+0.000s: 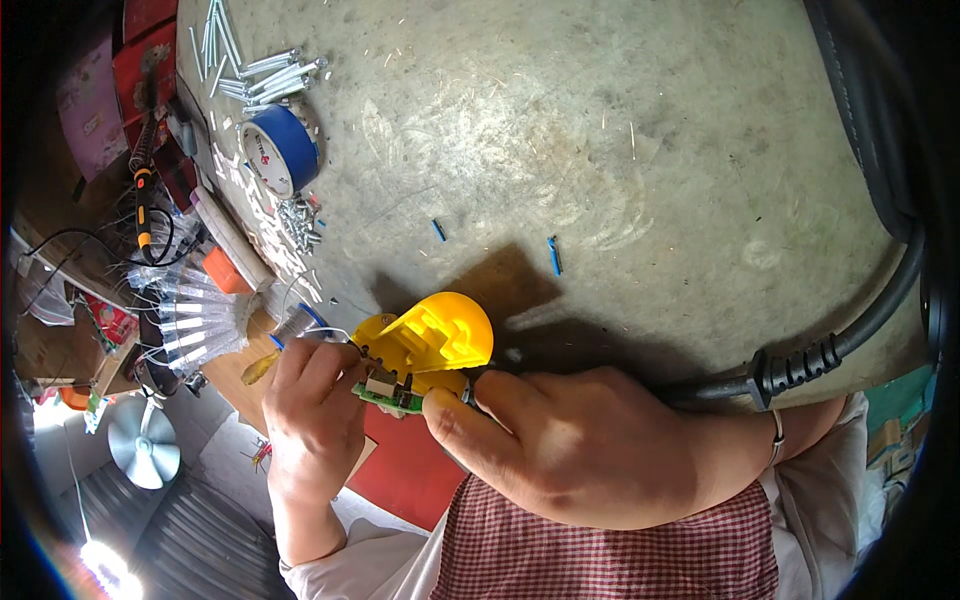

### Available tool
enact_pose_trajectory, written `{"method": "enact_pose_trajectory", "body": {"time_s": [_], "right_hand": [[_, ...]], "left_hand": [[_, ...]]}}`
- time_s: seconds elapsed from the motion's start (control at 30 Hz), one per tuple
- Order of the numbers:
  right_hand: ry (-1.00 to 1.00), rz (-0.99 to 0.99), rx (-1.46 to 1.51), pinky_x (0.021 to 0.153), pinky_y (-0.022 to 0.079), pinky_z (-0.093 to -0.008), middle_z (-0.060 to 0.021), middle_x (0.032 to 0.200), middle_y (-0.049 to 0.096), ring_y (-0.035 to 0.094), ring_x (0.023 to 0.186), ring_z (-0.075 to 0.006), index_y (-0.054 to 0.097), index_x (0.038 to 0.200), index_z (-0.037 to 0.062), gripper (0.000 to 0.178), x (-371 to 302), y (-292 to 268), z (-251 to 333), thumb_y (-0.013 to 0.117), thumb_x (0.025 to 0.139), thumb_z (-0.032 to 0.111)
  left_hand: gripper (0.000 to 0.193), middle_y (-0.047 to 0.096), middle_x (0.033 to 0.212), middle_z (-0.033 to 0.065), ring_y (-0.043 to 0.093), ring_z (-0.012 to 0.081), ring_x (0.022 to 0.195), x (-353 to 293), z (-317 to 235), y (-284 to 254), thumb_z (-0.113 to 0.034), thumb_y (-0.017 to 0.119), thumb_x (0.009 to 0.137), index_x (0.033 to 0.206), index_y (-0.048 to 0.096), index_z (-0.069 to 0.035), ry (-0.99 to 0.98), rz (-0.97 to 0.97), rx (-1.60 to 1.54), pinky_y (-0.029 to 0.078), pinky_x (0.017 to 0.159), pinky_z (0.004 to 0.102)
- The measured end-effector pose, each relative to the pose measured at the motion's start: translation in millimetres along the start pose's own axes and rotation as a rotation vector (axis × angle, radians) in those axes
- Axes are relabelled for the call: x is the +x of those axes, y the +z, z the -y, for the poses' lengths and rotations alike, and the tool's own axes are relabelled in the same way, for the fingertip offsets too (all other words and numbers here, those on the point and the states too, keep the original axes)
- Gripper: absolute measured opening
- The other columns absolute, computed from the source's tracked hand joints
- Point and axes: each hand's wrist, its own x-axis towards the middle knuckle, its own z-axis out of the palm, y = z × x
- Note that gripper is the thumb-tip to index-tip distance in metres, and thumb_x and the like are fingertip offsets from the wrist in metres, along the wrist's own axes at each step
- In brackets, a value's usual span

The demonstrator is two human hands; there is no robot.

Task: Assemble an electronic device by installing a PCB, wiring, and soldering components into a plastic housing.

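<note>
A small green circuit board (388, 396) with a pale block and dark parts on it lies at the near side of a rounded yellow plastic housing (452, 332), whose ribbed inside shows. My right hand (560, 445) is closed, its thumb and forefinger gripping the board's right end beside the housing. At the board's left end, my left hand (312, 405) pinches with thumb and forefinger; what lies between the tips is hidden. A thin pale wire runs by those fingers. Behind my right wrist passes a thick black cable (722, 391) with a ribbed sleeve (800, 368).
Blue tape (292, 148), long screws (272, 82) and a pile of small screws (297, 224) sit at the left. Two blue bits, one of them a piece (554, 256), lie mid-table. Beyond the left edge are a soldering iron (143, 205), a blue-rimmed spool (298, 325) and a fan (144, 446).
</note>
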Motion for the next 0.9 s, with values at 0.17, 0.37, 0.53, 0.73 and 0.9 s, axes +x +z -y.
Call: {"method": "enact_pose_trajectory", "body": {"time_s": [0.17,0.37,0.53,0.73,0.9], "right_hand": [[-0.013,0.003,0.014,0.041,0.049,-0.0298,-0.0085,0.074,0.054,0.059,0.056,-0.0177,0.049,0.124,-0.0026,0.048,0.7,2.7,-2.1,0.066,0.082,0.014],[-0.002,0.003,-0.007,0.041,0.049,-0.0293,-0.0083,0.074,0.054,0.059,0.056,-0.0173,0.049,0.123,-0.0028,0.048,0.3,1.1,-0.5,0.066,0.081,0.014],[-0.004,0.011,-0.018,0.042,0.049,-0.0285,-0.0079,0.075,0.055,0.059,0.058,-0.0169,0.051,0.121,-0.0028,0.047,1.0,1.0,-0.2,0.066,0.081,0.015],[0.004,0.019,-0.042,0.042,0.049,-0.0284,-0.0085,0.077,0.055,0.060,0.059,-0.0168,0.052,0.120,-0.0023,0.046,-0.7,-0.1,0.8,0.066,0.081,0.016],[0.001,0.010,-0.001,0.042,0.049,-0.0287,-0.0090,0.077,0.055,0.060,0.059,-0.0171,0.052,0.120,-0.0023,0.046,0.4,-1.0,-1.2,0.066,0.081,0.015]], "left_hand": [[0.022,0.062,0.088,0.0084,0.057,0.0265,0.082,-0.7,-0.4,0.1,0.003,0.068,0.051,0.073,0.065,0.005,-0.004,0.019,-0.050,0.051,0.066,0.0358],[0.025,0.062,0.089,0.0088,0.057,0.0268,0.083,0.5,0.8,0.3,0.003,0.068,0.050,0.075,0.066,0.005,0.024,0.002,-0.045,0.051,0.066,0.0357],[0.033,0.062,0.090,0.0068,0.058,0.0260,0.085,2.0,0.6,-2.2,0.001,0.068,0.051,0.084,0.068,0.001,-0.014,0.018,0.022,0.051,0.069,0.0362],[0.037,0.061,0.091,0.0063,0.058,0.0257,0.086,3.5,0.3,-0.9,0.000,0.068,0.050,0.087,0.069,-0.001,0.003,0.002,0.049,0.051,0.069,0.0364],[0.036,0.061,0.091,0.0066,0.058,0.0264,0.085,1.0,1.7,2.8,0.000,0.068,0.050,0.086,0.069,-0.001,0.019,-0.033,0.057,0.051,0.069,0.0369]]}}
